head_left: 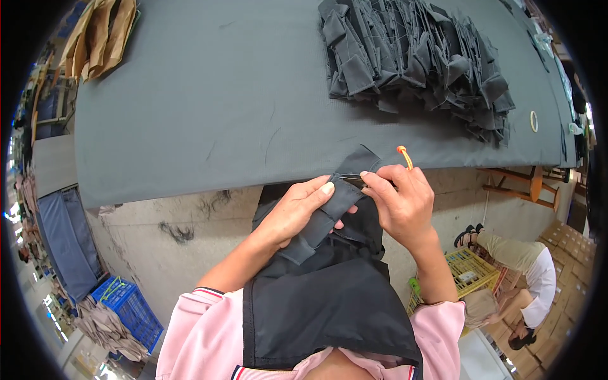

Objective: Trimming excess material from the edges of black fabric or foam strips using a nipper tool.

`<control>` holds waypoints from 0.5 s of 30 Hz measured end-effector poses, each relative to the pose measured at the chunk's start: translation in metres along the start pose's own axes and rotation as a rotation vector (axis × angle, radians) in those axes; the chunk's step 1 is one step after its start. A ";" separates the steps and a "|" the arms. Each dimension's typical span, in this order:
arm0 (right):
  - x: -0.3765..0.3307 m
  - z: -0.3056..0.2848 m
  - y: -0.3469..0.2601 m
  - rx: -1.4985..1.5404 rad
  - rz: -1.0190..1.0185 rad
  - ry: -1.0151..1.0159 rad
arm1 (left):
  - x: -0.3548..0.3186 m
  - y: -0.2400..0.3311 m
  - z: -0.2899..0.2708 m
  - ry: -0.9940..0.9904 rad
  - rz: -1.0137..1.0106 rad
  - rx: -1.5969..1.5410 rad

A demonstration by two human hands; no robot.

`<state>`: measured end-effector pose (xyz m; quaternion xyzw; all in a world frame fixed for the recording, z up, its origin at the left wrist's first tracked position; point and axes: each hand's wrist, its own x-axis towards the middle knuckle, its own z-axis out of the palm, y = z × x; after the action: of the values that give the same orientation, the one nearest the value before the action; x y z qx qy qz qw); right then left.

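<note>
My left hand (297, 208) grips a dark grey sewn fabric piece (324, 214), thumb on top, at the table's near edge. Closed round a small pair of thread snips (350, 177) is my right hand (399, 199); an orange and yellow cord (404, 156) sticks up from behind its fingers. The blades lie against the top edge of the fabric, close to my left thumb. Most of the snips' handle is hidden in my palm. Part of the piece hangs below my hands, over my black apron (329, 310).
A large heap of similar grey pieces (411, 60) lies on the grey-covered table (190, 114). Brown paper (101, 38) sits far left, a tape roll (534, 121) right. Blue crate (130, 310) and yellow crate (472, 272) flank me; another person (538, 278) bends down at the right.
</note>
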<state>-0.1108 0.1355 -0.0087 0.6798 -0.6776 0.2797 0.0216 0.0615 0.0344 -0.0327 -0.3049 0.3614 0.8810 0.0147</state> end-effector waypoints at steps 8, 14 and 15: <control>0.003 -0.002 0.016 0.313 0.040 -0.203 | -0.007 0.008 0.000 -0.086 -0.091 0.043; -0.024 0.006 0.010 1.714 1.044 -0.037 | -0.001 0.005 0.002 -0.035 -0.074 0.149; -0.021 0.004 -0.002 1.500 1.078 0.104 | 0.000 0.003 0.004 -0.003 -0.060 0.119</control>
<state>-0.1057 0.1533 -0.0205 0.0953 -0.5419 0.6478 -0.5269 0.0587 0.0350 -0.0280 -0.3129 0.4039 0.8576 0.0595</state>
